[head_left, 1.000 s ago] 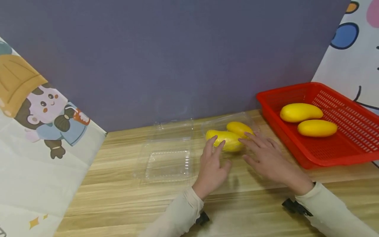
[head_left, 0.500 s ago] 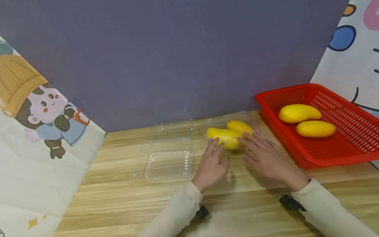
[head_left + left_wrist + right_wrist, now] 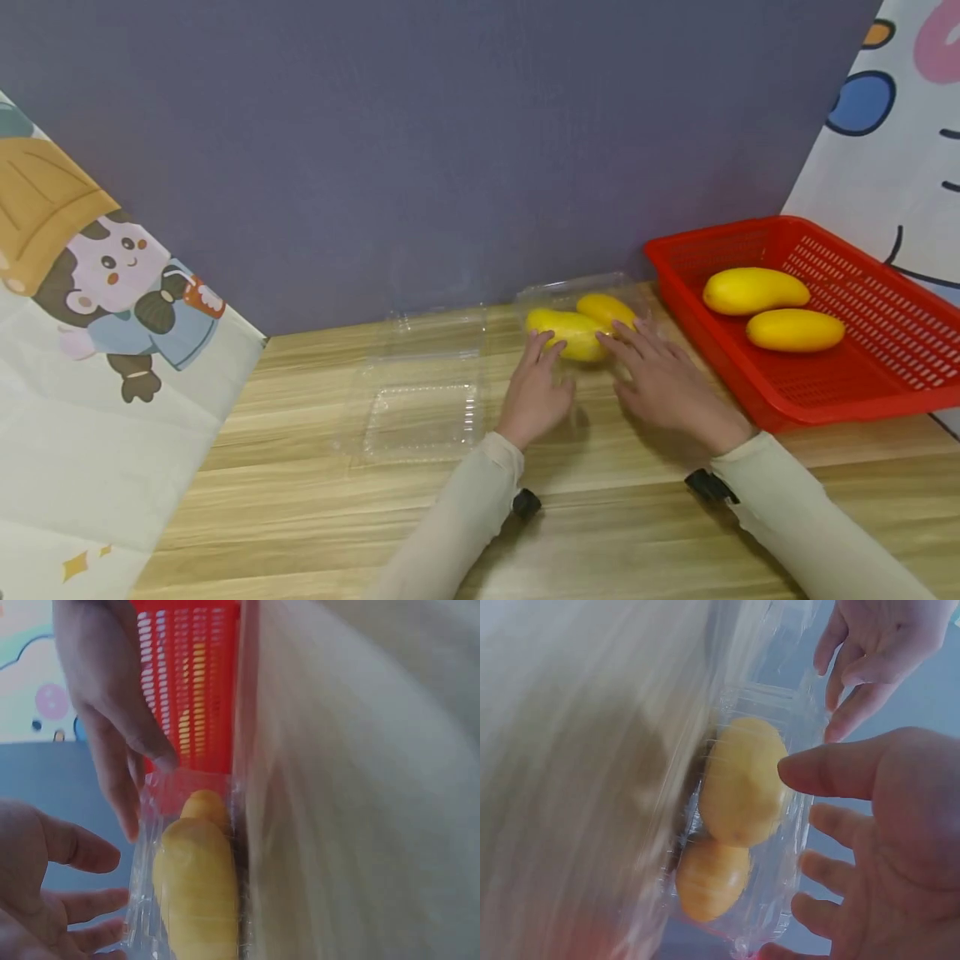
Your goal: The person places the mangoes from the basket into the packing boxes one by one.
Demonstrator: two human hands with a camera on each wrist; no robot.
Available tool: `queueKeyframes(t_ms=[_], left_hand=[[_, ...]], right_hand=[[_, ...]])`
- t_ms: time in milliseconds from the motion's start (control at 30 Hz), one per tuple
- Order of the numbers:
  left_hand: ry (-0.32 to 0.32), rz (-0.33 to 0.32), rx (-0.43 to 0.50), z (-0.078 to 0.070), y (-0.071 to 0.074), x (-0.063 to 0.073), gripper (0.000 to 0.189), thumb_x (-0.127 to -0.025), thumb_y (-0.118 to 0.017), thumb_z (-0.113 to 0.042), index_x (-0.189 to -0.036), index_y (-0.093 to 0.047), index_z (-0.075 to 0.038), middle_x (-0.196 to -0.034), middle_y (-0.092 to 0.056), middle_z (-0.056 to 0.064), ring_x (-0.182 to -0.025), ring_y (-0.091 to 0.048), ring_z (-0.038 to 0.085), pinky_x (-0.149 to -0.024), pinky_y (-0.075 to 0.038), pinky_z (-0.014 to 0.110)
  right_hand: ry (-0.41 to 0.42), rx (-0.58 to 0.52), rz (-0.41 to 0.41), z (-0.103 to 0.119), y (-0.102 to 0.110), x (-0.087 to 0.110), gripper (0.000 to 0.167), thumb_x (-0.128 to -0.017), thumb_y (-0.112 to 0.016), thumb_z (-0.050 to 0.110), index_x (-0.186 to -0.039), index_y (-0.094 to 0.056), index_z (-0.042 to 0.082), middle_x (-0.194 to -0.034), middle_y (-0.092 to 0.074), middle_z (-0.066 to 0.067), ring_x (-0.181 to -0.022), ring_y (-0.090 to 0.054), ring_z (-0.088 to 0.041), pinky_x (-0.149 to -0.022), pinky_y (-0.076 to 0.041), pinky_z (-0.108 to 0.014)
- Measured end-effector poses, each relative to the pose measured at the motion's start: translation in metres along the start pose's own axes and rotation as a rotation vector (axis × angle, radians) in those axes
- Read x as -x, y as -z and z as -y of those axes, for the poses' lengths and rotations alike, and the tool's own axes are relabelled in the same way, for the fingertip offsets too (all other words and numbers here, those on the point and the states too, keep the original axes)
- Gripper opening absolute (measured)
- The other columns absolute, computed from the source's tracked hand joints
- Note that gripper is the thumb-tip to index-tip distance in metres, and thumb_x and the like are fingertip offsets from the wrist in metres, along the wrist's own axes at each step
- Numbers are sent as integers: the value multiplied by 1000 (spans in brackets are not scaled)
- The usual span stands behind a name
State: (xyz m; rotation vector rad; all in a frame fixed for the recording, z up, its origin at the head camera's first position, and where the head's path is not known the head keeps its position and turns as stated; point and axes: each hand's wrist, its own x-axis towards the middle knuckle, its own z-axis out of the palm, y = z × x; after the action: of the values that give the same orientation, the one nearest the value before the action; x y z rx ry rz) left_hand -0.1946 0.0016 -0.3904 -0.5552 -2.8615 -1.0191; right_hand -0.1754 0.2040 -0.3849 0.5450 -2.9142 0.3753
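Left grip [image 3: 536, 398] and right grip [image 3: 670, 392], loosely spread, clasp nothing, perhaps to steady the box [image 3: 553, 292] near the bench's [image 3: 292, 467] back edge. Its walls likely keep two fruits [image 3: 576, 335] together.

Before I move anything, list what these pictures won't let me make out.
- Head view: near right corner of the clear box, behind the right hand.
- Head view: right end of the red basket, cut off by the picture's edge.
- Left wrist view: lower end of the larger boxed fruit, cut off below.
- Right wrist view: the table's wood grain, lost in blur.
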Motion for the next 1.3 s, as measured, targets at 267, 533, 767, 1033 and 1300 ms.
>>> queueKeyframes(t_ms=[267,533,767,1033,1300], left_hand=[[12,-86,66,5,-8,-25,48,-93,-59,-14,-141,-56,-9,-157,-41,1,-146,-39,22,-119,-37,38],[16,-152,48,12,-14,-39,47,-90,-60,-10,-137,-57,-9,-155,-43,1,-151,-30,29,-119,-37,39],[47,-155,43,16,-14,-45,46,-92,-60,-11,-138,-56,-10,-157,-41,0,-153,-24,29,-124,-27,39],[0,-173,3,12,-18,-52,47,-90,-62,-11,-137,-57,-10,-155,-43,1,-152,-28,29,-123,-30,38],[17,-179,-71,6,-22,-53,46,-90,-62,-12,-135,-58,-8,-153,-45,2,-150,-32,31,-122,-31,36]], right_hand=[[-6,-36,-20,-12,-4,-20,64,-91,-59,12,-152,-39,10,-161,-28,-22,-148,-20,-51,-116,-24,-70],[7,-33,-47,-16,-10,-37,65,-88,-61,9,-150,-41,7,-158,-30,-25,-144,-23,-55,-119,-21,-66],[-45,-42,-8,-13,-12,-47,67,-88,-57,7,-152,-37,8,-162,-25,-22,-149,-17,-51,-122,-15,-64],[-109,-46,26,-18,-10,-45,71,-88,-56,8,-155,-31,13,-166,-17,-16,-152,-10,-47,-116,-21,-72],[-106,-24,19,-18,-12,-42,80,-80,-54,-1,-155,-31,12,-165,-16,-17,-151,-11,-48,-118,-19,-70]])
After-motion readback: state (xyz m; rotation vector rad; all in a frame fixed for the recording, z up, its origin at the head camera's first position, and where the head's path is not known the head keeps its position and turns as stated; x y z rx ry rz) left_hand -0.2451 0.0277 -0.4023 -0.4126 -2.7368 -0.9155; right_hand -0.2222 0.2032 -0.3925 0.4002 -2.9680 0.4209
